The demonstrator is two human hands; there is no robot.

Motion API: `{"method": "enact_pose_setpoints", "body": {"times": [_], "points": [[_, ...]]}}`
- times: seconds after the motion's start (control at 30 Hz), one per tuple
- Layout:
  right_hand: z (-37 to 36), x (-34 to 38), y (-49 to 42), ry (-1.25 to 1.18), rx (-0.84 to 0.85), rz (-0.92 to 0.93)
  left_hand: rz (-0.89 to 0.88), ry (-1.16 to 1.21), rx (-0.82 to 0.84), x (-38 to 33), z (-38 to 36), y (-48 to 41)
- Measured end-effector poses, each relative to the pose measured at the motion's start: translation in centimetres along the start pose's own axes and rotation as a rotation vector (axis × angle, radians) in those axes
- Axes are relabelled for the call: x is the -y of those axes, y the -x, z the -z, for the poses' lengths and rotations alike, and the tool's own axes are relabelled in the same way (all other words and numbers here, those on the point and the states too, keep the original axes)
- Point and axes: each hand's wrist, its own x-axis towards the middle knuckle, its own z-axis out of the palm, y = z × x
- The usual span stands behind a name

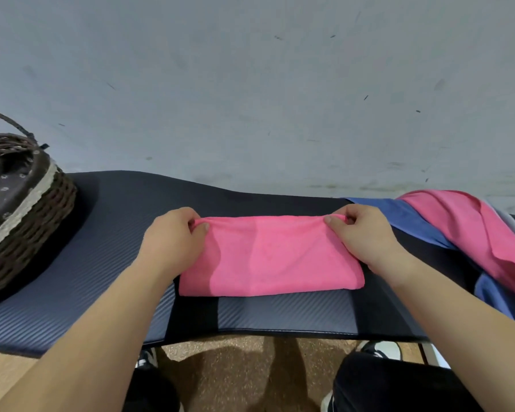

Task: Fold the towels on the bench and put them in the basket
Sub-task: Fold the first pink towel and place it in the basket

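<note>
**Bench folding barely under way**

Dark padded bench (101, 263) carries a pink towel (268, 257), folded and lying at its centre. The left hand (173, 236) and right hand (360, 233) each pinch a far corner between thumb and curled fingers. It has yet to go into the basket (42, 209) at the left end. A blue towel (414, 221) and a second pink towel (473, 227) lie unfolded at the right. The basket looks towel-free, though it is partly cropped. No writing is readable.
</note>
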Motion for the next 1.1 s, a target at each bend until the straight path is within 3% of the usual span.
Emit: {"method": "enact_pose_setpoints", "body": {"times": [0.17, 0.33, 0.43, 0.53, 0.67, 0.8, 0.97, 1.1], "points": [[-0.4, -0.3, -0.3, 0.029, -0.069, 0.017, 0.088, 0.022, -0.063, 0.2, 0.1, -0.7], [-0.9, 0.4, -0.1, -0.012, -0.117, -0.023, 0.056, 0.085, -0.063, -0.5, 0.0, -0.2], [-1.0, 0.9, 0.4, 0.107, -0.141, 0.107, 0.013, -0.005, 0.01, -0.7, 0.1, 0.2], [-2.0, 1.5, 1.9, 0.309, 0.028, 0.328, 0.018, -0.029, 0.078, -1.1, -0.1, 0.6], [-3.8, 0.6, 3.7, 0.597, 0.327, 0.302, 0.137, 0.072, 0.144, -1.2, 0.5, 1.0], [-3.9, 0.4, 3.8, 0.647, 0.331, 0.282, 0.194, 0.14, 0.215, -1.3, 1.2, 1.4], [-4.9, 1.0, 4.4, 0.674, 0.291, 0.257, 0.195, 0.509, 0.093, -1.3, 3.2, 2.1], [-5.9, 2.1, 6.2, 0.499, 0.301, 0.303, 0.173, 0.455, -0.087, -0.1, 4.4, 2.6]]}}
